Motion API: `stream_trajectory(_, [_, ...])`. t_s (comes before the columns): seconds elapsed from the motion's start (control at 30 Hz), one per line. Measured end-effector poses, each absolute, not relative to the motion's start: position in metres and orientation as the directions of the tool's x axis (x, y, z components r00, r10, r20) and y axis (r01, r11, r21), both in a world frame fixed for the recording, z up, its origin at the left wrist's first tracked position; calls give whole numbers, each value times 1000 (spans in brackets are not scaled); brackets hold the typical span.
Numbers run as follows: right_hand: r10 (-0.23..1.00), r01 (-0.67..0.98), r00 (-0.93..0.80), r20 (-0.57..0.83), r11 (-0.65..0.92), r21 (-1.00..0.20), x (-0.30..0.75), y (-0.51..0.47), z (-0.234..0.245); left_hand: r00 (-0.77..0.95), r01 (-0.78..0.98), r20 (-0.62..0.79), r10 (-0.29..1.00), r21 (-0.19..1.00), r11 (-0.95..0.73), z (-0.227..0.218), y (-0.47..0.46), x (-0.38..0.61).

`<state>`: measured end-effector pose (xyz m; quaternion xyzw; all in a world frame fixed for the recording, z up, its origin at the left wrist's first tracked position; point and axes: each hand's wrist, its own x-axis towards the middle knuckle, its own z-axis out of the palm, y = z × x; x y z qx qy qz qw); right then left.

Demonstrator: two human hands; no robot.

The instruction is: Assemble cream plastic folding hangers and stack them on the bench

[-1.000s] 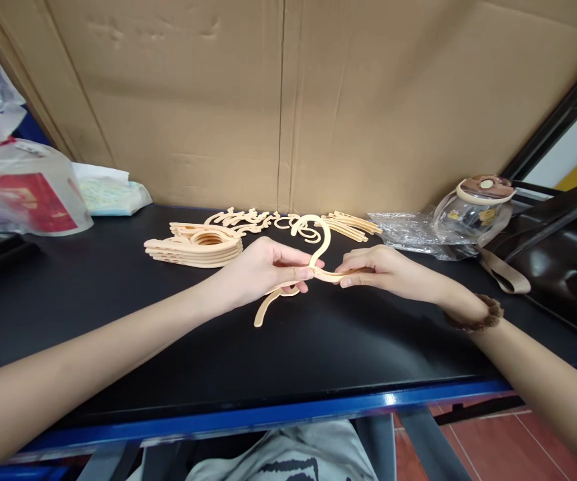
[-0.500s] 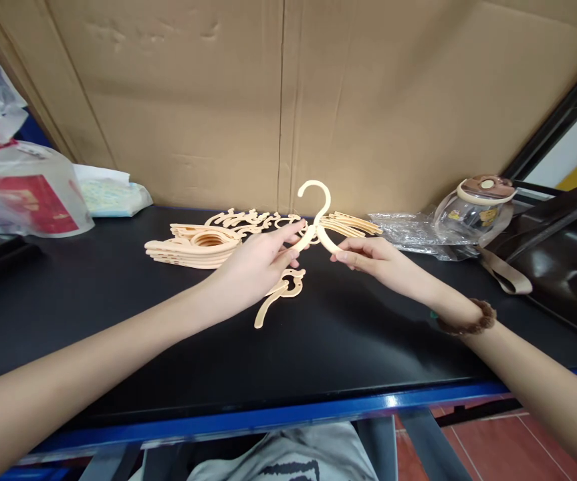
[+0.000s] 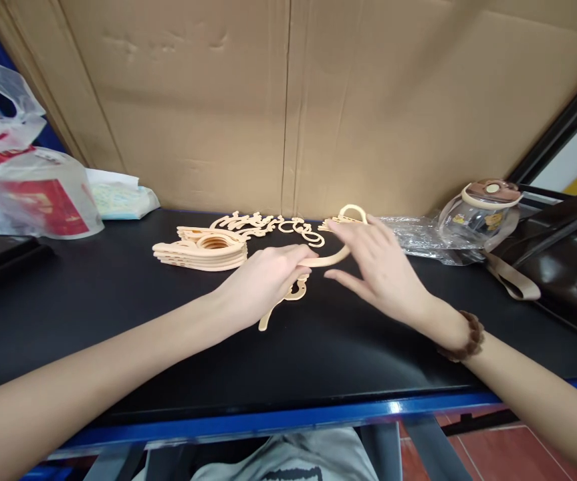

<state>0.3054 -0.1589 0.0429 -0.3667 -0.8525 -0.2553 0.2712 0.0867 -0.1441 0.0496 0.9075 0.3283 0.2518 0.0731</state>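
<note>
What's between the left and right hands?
In the head view, a cream hanger piece spans from the left hand to partly behind the right hand.

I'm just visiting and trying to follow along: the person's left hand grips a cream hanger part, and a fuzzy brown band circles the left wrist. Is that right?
Not quite: the head view shows the fuzzy brown band around the right wrist. The left hand does grip a cream hanger part.
</note>
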Motion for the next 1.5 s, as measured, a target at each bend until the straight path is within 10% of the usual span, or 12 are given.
stream_trajectory(0.27, [599, 767, -622, 505, 598, 234, 306, -157, 41, 584, 642, 351, 732, 352, -681, 51, -155, 91])
stream_trajectory(0.57, [744, 769, -526, 412, 623, -141, 330, -140, 42, 573, 724, 69, 816, 423, -544, 42, -127, 74])
stream_trajectory(1.5, [672, 639, -618, 408, 732, -237, 319, -152, 43, 587, 767, 212, 781, 160, -621, 57, -149, 83])
